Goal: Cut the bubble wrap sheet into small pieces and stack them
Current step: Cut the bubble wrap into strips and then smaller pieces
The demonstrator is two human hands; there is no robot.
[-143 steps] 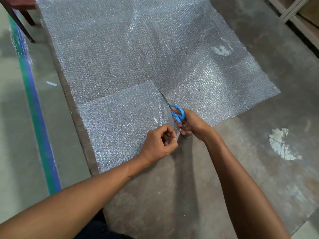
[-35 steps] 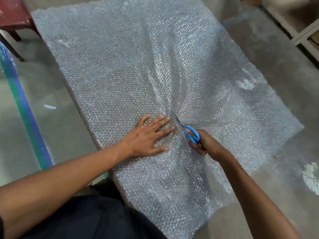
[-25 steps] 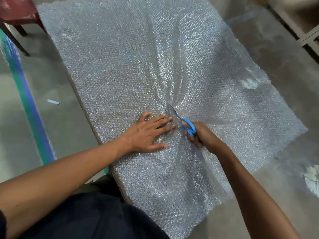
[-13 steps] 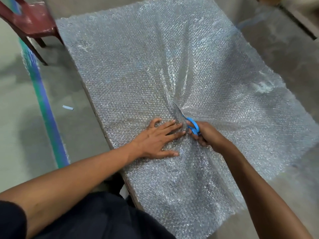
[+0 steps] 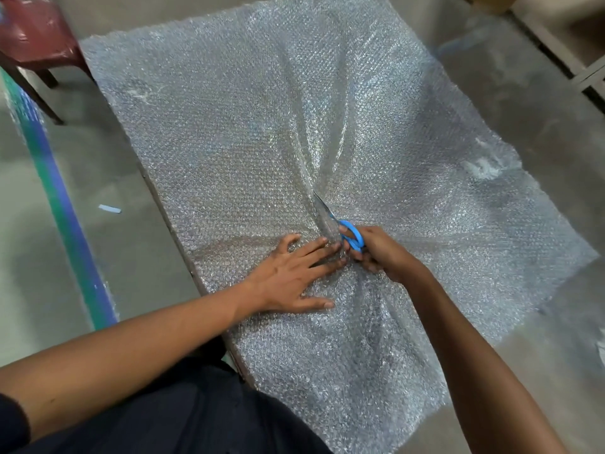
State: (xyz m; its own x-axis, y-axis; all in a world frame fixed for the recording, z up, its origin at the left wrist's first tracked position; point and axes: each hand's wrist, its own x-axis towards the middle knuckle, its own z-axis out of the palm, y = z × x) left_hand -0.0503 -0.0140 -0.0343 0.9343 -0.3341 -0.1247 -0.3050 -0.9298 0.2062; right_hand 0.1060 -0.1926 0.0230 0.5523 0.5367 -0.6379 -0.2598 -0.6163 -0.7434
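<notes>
Head camera is looking down at a large bubble wrap sheet (image 5: 248, 152) that is lying spread over a grey tabletop (image 5: 510, 103) and covering most of it, with its near end hanging toward the person. The left hand (image 5: 294, 276) is lying flat on the sheet near its middle, fingers straight and spread, pressing the plastic down; its grip is released and holding nothing. Just beside it, almost touching its fingertips, the right hand (image 5: 376, 250) is grasping the blue-handled scissors (image 5: 347, 234), fingers curled through and around the handle loops. The blades are pointing away from the person into the sheet, and the plastic is bunching into long creases that are fanning out from the blade tips toward the far edge. Whether the blades are parted or closed is too hard to tell among the shiny folds. A dark red chair (image 5: 36, 37) is standing on the floor at the far left corner. A green and blue stripe (image 5: 65, 217) is running along the floor to the left of the tabletop, and a small pale scrap (image 5: 109, 209) is lying on the floor between the stripe and the tabletop edge.
</notes>
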